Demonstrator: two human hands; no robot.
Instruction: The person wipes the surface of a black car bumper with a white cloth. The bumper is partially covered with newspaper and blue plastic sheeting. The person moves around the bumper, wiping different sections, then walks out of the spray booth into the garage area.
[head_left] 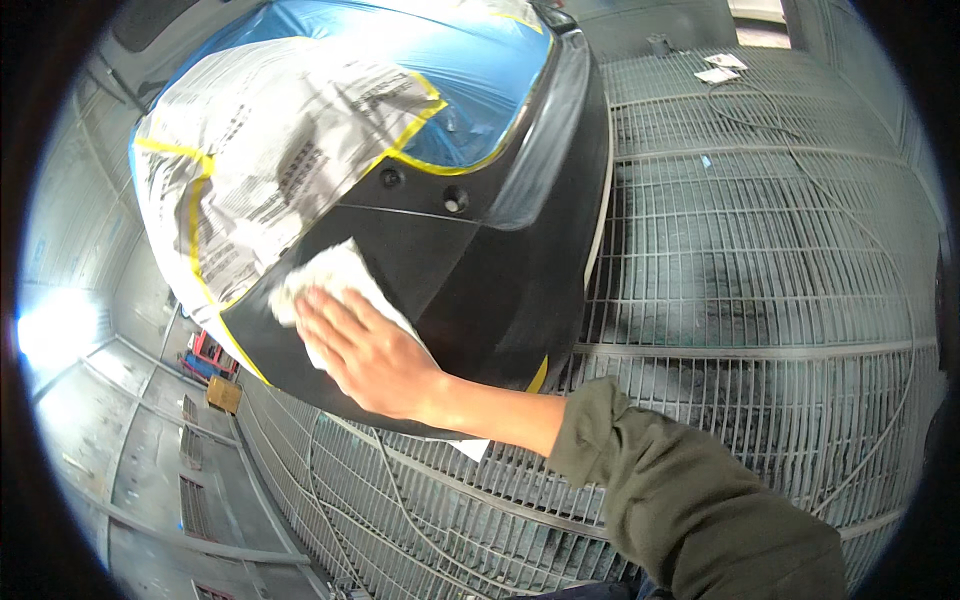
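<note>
My right hand [370, 350] reaches in from the lower right in a rolled olive sleeve. It presses a folded white cloth [340, 275] against the dark body panel [430, 260], fingers together over the cloth. The panel is matte black and curved, like a vehicle's bumper corner, with a round hole [456, 199] and a smaller round recess [391, 178] near its upper edge. Printed masking paper [270, 130] and blue plastic film [480, 95], edged with yellow tape [435, 168], cover the area above and to the left. My left hand is out of view.
A metal grate floor [740, 270] surrounds the vehicle, with a thin hose [850, 215] trailing over it on the right. White sheets [722, 68] lie at the far right. By the left wall are a cardboard box [223, 395] and a red item [212, 350]. A bright lamp [60, 322] glares there.
</note>
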